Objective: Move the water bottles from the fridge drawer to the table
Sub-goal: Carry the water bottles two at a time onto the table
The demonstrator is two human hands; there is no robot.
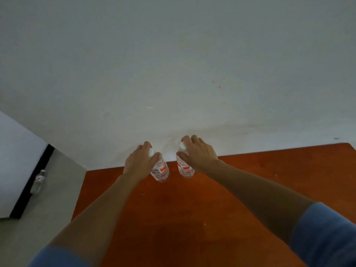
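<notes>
- Two water bottles stand upright side by side at the far edge of the worktop [192, 218], close to the wall [173, 74]: the left bottle [161, 172] and the right bottle [185, 169], near each other but apart
- Whether their bases bear fully on the wood or hang just above it cannot be told
- The left grip [139, 162] is curled round the cap and neck of the left bottle, pinching it from above
- The right grip [198, 153] pinches the right bottle the same way, fingers over the cap, thumb at the neck
- The step in hand looks like the set-down of this pair
- The next move likely calls for feeling both bases settle flat, then loosening the fingers straight upward so neither tall, narrow bottle is tipped
- A third bottle [39, 180] stands on the floor [57, 189] far left, by the dark skirting
- The fridge drawer is out of sight, so how many bottles remain cannot be judged
</notes>
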